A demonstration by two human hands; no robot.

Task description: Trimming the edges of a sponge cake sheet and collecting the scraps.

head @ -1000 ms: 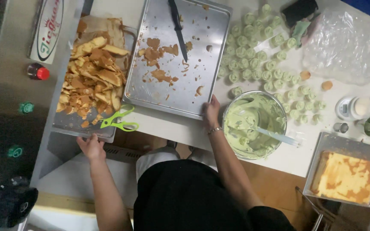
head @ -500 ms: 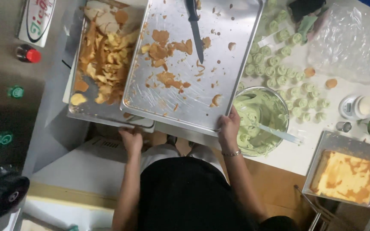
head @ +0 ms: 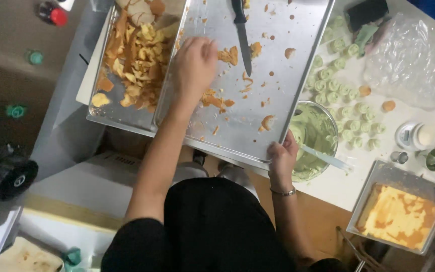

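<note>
Two hands: both at one large metal baking tray point(head: 298, 85), seen from above the person's head.
Right hand point(head: 282, 160): closed around the tray's near rim, fingers curled under the edge and thumb on top; a thin bracelet sits at the wrist.
Left hand point(head: 193, 64): lying palm-down on the tray's floor with fingers loosely bent over orange pastry scraps point(head: 216, 99); whether it has pinched any of them cannot be told, since the palm hides what is beneath.
Tray position: its near corner projects past the counter edge, just above the right-hand grip; its far side overlaps a second tray point(head: 122, 113).
Beyond the left hand: a black-handled knife point(head: 241, 30) lies loose on the tray, blade pointing back toward the person.
Left of the left hand: the second tray, heaped with broken orange pieces point(head: 134, 60).
Right of the right-hand grip: a glass bowl of pale green cream point(head: 314, 135) with a spatula in it, touching or nearly touching the tray's edge; past it, rows of small green piped rounds point(head: 346, 108) on the white counter.
Further right of that grip: a smaller pan of yellow-orange batter point(head: 397, 216).
Risk, knife: if the tray tips, the loose knife looks likely to slide toward the hands.
Risk, tray: held at one rim only and overhanging, it could drop or shed crumbs onto the floor.
Risk, bowl: a swing of the tray's corner could knock the bowl or smear the rounds.
</note>
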